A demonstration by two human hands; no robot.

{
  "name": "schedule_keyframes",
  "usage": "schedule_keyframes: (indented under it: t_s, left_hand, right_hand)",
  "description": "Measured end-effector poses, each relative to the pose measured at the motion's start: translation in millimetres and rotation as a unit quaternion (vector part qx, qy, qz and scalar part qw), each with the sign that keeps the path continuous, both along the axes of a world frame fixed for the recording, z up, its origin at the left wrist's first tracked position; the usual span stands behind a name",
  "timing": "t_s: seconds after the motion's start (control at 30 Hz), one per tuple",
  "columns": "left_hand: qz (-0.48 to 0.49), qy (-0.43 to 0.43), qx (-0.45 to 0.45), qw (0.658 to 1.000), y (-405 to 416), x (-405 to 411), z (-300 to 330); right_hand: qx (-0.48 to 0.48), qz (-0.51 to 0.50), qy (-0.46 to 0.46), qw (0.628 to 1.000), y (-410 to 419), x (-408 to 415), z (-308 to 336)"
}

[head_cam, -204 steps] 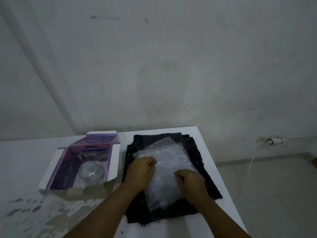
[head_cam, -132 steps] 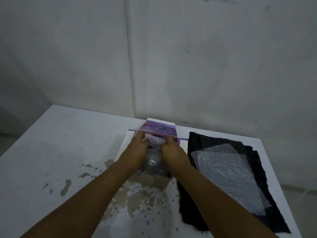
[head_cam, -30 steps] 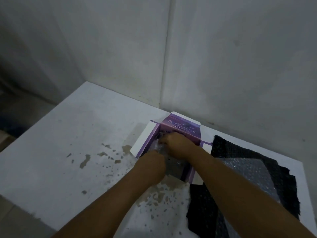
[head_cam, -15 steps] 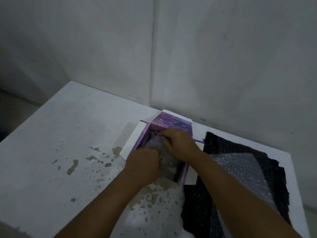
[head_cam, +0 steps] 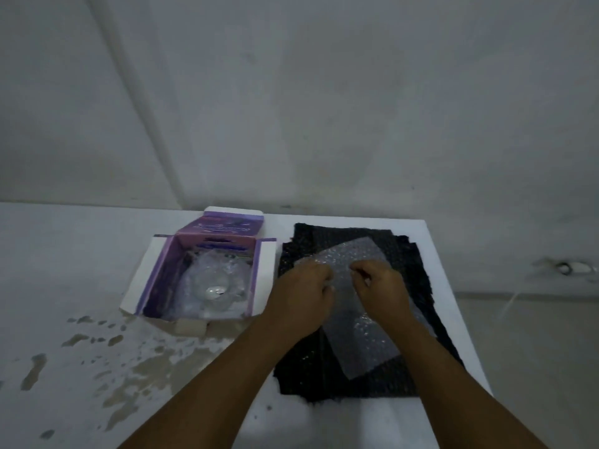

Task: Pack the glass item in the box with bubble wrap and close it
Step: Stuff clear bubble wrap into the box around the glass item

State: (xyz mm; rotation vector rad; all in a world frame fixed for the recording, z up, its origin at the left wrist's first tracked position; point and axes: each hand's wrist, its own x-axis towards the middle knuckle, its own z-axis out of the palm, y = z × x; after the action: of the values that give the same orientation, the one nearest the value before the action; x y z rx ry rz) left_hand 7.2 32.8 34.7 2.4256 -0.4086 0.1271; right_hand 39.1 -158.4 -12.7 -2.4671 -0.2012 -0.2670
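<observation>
Both hands, left point(head_cam: 303, 296) and right point(head_cam: 381, 286), are pinching the bubble wrap point(head_cam: 359, 319) at centre right; next, likely carrying it to the box point(head_cam: 201, 270).

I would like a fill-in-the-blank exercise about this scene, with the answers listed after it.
1. The purple box has its flaps ____.
2. The clear bubble wrap lies on a ____ cloth.
3. Both hands, left hand and right hand, are at the ____ wrap.
Answers: open; black; bubble
</observation>
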Motion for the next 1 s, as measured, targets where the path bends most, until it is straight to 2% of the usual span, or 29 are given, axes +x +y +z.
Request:
schedule_keyframes:
  t_s: [0.1,0.17,0.23,0.3,0.4,0.53,0.67,0.8,1.0]
  left_hand:
    - [-0.014,0.074,0.014,0.997,-30,3,-31]
    - [-0.012,0.112,0.028,0.993,-47,4,-54]
    - [-0.013,0.135,0.045,0.990,-61,4,-72]
    - [-0.016,0.142,0.088,0.986,-73,6,-87]
    - [-0.019,0.171,0.162,0.972,-83,11,-101]
    - [-0.001,0.142,0.217,0.966,-85,15,-111]
    - [0.026,0.065,0.173,0.983,-79,12,-111]
    - [0.042,0.007,0.132,0.990,-74,12,-99]
    - [-0.041,0.004,0.061,0.997,-54,8,-72]
  right_hand:
    - [0.006,-0.031,0.039,0.999,-33,-13,-19]
    - [-0.015,-0.006,0.064,0.998,-47,-16,-29]
    - [-0.092,0.058,0.107,0.988,-58,-11,-39]
    - [-0.194,0.115,0.147,0.963,-66,-4,-49]
    - [-0.265,0.165,0.189,0.931,-73,11,-55]
    - [-0.321,0.189,0.166,0.913,-74,28,-59]
    - [-0.307,0.172,0.091,0.932,-71,22,-63]
    - [-0.238,0.137,-0.016,0.961,-71,11,-54]
    - [-0.231,0.134,-0.042,0.963,-73,-3,-21]
